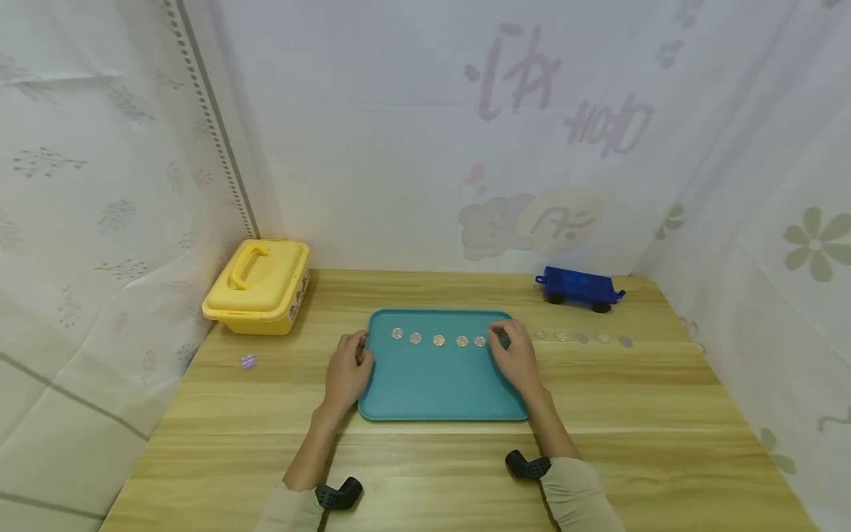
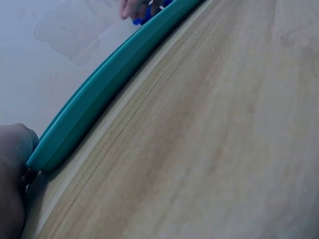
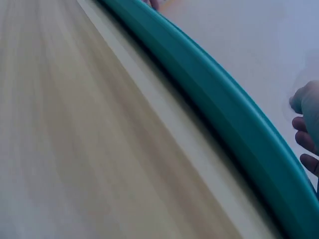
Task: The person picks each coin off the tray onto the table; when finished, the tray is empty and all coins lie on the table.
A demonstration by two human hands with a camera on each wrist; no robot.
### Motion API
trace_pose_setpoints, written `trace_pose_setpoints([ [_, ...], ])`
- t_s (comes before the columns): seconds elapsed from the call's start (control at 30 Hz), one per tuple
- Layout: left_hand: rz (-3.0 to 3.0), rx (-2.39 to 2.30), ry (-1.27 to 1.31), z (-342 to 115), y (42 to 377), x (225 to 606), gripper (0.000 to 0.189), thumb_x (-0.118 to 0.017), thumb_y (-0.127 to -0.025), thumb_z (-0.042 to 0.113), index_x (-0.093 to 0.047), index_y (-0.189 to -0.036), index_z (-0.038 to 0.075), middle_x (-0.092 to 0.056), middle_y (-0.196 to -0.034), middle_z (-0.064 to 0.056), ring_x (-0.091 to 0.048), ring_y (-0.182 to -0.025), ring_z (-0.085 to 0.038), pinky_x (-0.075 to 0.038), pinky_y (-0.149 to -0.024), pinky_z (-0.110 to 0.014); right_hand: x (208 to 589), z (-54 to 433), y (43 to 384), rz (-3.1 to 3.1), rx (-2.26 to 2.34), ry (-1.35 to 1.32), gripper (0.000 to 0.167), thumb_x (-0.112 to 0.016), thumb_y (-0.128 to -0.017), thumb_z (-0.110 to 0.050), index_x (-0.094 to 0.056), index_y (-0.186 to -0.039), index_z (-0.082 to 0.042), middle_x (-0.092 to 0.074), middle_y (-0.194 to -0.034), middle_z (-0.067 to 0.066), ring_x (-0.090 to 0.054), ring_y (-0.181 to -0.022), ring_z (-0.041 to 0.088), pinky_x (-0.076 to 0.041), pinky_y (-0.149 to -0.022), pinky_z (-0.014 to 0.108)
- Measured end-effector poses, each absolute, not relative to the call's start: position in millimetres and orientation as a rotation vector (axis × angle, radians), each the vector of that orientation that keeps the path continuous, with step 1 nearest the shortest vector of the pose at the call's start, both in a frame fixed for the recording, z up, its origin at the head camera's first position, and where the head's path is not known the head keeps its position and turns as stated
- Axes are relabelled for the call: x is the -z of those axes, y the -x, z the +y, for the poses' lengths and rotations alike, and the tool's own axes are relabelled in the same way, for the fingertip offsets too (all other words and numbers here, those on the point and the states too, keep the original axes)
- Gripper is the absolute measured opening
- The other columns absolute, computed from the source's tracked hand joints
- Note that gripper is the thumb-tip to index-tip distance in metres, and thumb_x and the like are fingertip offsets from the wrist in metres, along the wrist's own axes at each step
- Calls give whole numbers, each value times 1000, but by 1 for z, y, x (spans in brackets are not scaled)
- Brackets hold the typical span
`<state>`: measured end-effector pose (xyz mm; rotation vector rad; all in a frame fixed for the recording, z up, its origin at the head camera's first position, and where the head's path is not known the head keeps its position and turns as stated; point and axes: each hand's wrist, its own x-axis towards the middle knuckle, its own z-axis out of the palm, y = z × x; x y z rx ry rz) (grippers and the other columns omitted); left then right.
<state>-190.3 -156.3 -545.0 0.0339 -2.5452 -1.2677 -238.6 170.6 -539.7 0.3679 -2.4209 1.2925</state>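
Note:
My left hand (image 1: 349, 372) is at the left edge of a teal tray (image 1: 442, 384), thumb on the rim and fingers bent beside it. In the left wrist view, that hand (image 2: 12, 174) touches the tray's corner. Over the tray's right end is my right hand (image 1: 517, 357), its fingers loosely bent, with no held thing visible. Its thumb and index fingertips are close to the rightmost of several coins (image 1: 439, 340) that lie in a row across the tray. Part of the right hand (image 3: 310, 119) shows above the rim in the right wrist view.
More coins (image 1: 582, 338) lie in a row on the wooden table (image 1: 439, 473), right of the tray. Behind them stands a blue toy wagon (image 1: 578, 287). A yellow lidded box (image 1: 259, 284) is at the back left, with a small purple block (image 1: 248, 362) in front of it.

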Motion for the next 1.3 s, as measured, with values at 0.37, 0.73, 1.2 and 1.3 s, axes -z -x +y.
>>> trace_pose_setpoints([
  [0.37,-2526,1247,-8,-154,191,545,40,-58,-93,6,-60,-132,-1,-61,-106,-17,-50,-76,-21,-40,-68,-33,549,155,238,-2451,-1253,-406,16,-69,-90,-6,-72,-105,-1,-67,-99,13,-61,-94,28,-48,-86,44],
  [0.73,-2536,1249,-16,-157,190,548,40,-58,-94,6,-59,-133,0,-61,-108,-16,-50,-77,-20,-40,-69,-32,553,153,238,-2524,-1056,-450,17,-71,-86,-5,-74,-102,-3,-66,-98,11,-58,-94,29,-45,-84,45],
  [1.2,-2545,1253,-20,-158,191,547,40,-58,-94,7,-59,-134,0,-61,-109,-16,-50,-77,-20,-40,-69,-31,539,153,239,-2743,-947,-366,18,-68,-91,-19,-73,-103,-7,-62,-91,6,-54,-90,25,-40,-85,44],
  [1.3,-2538,1253,-17,-158,190,546,39,-59,-94,6,-59,-133,0,-61,-107,-16,-50,-76,-20,-39,-68,-32,538,153,241,-2819,-1009,-346,18,-68,-91,-23,-71,-102,-9,-59,-89,5,-50,-89,25,-37,-88,45],
])
